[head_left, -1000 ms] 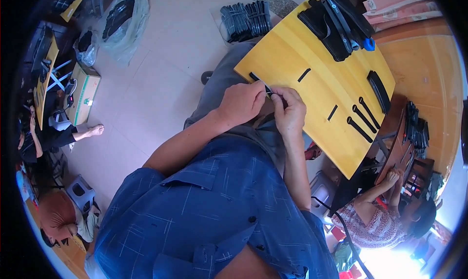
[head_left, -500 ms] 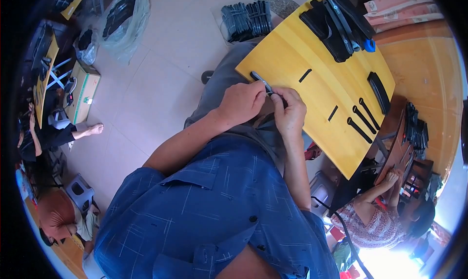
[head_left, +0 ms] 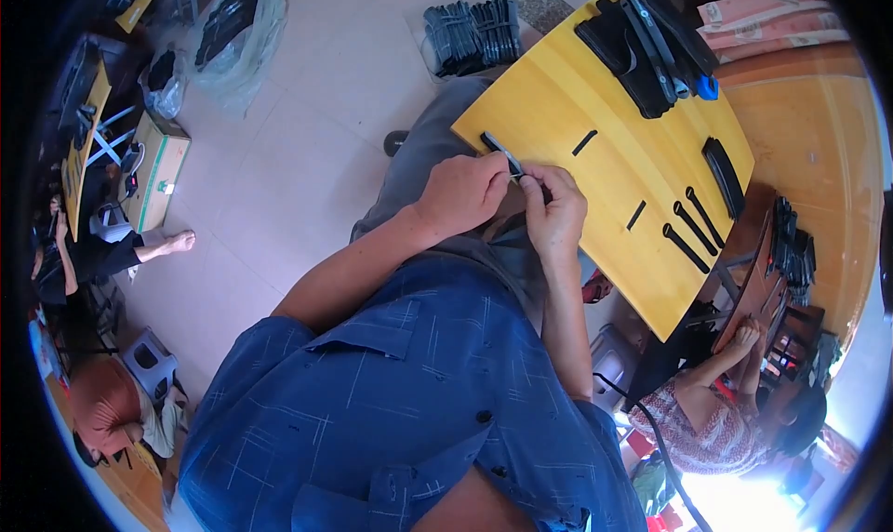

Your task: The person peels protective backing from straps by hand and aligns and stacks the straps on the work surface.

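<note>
Close together above my lap, both hands work at the near corner of the yellow table [head_left: 521,104]. My left hand [head_left: 460,195] is closed in a pinch on a narrow dark strip [head_left: 500,149] with a pale edge, whose far end points up and left. My right hand [head_left: 558,211] is pinched round the strip's other end, its thumb nearly touching the left fingers. A thin whitish bit shows between the fingertips, too small to name. Beyond the right hand lie two short black strips [head_left: 584,142] and several longer black straps with rounded ends [head_left: 686,248].
A pile of black pieces [head_left: 637,53] covers the table's far end, and a black bundle [head_left: 724,179] lies at its right edge. Tied dark bundles [head_left: 473,37] rest on the floor. Another person [head_left: 707,411] sits at right; others sit at left near a cardboard box [head_left: 160,174].
The strip has turned slightly in my fingers, so its pale edge shows differently. Both hands stay almost in place.
</note>
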Demonstrator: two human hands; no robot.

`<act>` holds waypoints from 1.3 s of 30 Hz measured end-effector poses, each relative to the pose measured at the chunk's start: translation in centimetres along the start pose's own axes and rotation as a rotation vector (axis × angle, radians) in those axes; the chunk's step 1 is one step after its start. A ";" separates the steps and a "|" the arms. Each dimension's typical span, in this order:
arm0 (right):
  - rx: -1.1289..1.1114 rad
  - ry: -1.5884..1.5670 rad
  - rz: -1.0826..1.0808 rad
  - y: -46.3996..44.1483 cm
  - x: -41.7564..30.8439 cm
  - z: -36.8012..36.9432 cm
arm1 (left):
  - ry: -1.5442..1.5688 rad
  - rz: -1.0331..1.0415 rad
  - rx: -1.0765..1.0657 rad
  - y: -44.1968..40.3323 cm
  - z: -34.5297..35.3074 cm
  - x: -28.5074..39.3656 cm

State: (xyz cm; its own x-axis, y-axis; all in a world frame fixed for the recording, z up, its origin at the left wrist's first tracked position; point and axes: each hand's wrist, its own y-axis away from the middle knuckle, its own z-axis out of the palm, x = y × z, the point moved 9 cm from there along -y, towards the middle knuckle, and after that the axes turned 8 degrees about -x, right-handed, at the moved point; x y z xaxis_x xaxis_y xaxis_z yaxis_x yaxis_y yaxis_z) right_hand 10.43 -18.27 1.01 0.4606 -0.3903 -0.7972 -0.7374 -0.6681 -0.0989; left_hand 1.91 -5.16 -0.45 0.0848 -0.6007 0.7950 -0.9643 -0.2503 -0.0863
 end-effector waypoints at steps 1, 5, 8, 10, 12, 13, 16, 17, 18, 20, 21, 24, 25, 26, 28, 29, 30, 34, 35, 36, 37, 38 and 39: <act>0.004 -0.002 -0.003 0.0 0.1 0.0 | 0.000 -0.002 0.000 0.0 0.0 -0.1; 0.000 -0.002 0.001 0.0 0.1 0.0 | 0.012 0.006 0.004 0.0 0.1 -0.1; 0.000 0.005 0.006 0.0 0.0 -0.1 | 0.015 0.001 0.006 0.0 0.0 0.0; 0.005 0.013 -0.003 0.0 -0.2 -0.1 | 0.022 -0.003 0.008 0.0 0.1 -0.1; 0.004 0.023 -0.014 0.1 -0.2 -0.1 | 0.014 0.003 0.011 0.0 0.3 -0.2; 0.003 0.034 -0.026 0.1 -0.2 -0.1 | 0.015 0.003 0.011 0.0 0.5 -0.3; 0.038 0.043 -0.051 0.3 -0.5 0.0 | -0.016 -0.023 0.063 0.2 0.2 -0.1; 0.037 0.042 -0.050 0.3 -0.6 0.1 | -0.060 -0.065 0.038 0.3 0.2 -0.1; 0.052 0.053 -0.060 0.4 -0.8 0.1 | -0.103 -0.107 0.013 0.4 0.1 0.0; 0.066 0.063 -0.069 0.6 -1.1 0.2 | -0.136 -0.119 -0.004 0.6 0.0 0.1; 0.078 0.084 -0.077 0.7 -1.2 0.2 | -0.169 -0.130 -0.021 0.7 0.1 0.0; 0.095 0.106 -0.089 0.9 -1.5 0.2 | -0.215 -0.107 -0.048 0.8 0.7 -0.1; 0.103 0.108 -0.094 1.0 -1.6 0.1 | -0.215 -0.110 -0.048 0.8 0.7 -0.1; 0.101 0.107 -0.093 1.0 -1.5 0.2 | -0.226 -0.092 -0.051 0.7 0.7 0.1; 0.108 0.081 -0.101 1.0 -1.5 0.1 | -0.238 -0.076 -0.055 0.7 0.7 0.3; 0.104 0.080 -0.100 1.0 -1.4 0.1 | -0.244 -0.069 -0.057 0.7 0.7 0.3; 0.099 0.075 -0.094 0.9 -1.2 0.1 | -0.252 -0.063 -0.059 0.7 0.6 0.3; 0.084 0.071 -0.096 0.8 -1.1 0.3 | -0.245 -0.058 -0.038 0.8 1.0 -0.1; 0.083 0.070 -0.098 0.8 -1.1 0.3 | -0.226 -0.105 -0.035 0.9 1.0 -0.5; 0.085 0.075 -0.095 0.9 -1.2 0.3 | -0.206 -0.151 -0.032 1.0 1.0 -0.7; 0.088 0.081 -0.092 1.0 -1.2 0.3 | -0.206 -0.151 -0.031 1.1 0.8 -0.6; 0.087 0.081 -0.094 1.0 -1.3 0.3 | -0.212 -0.180 -0.045 1.1 0.8 -0.6; 0.095 0.070 -0.094 1.0 -1.3 0.3 | -0.217 -0.210 -0.059 1.1 0.7 -0.8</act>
State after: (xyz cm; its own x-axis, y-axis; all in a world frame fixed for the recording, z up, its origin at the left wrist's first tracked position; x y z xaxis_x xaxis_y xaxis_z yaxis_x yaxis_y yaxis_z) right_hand 8.94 -18.28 1.75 0.5606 -0.3744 -0.7386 -0.7314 -0.6421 -0.2297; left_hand 0.93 -5.52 -1.65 0.3290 -0.6902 0.6445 -0.9324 -0.3455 0.1060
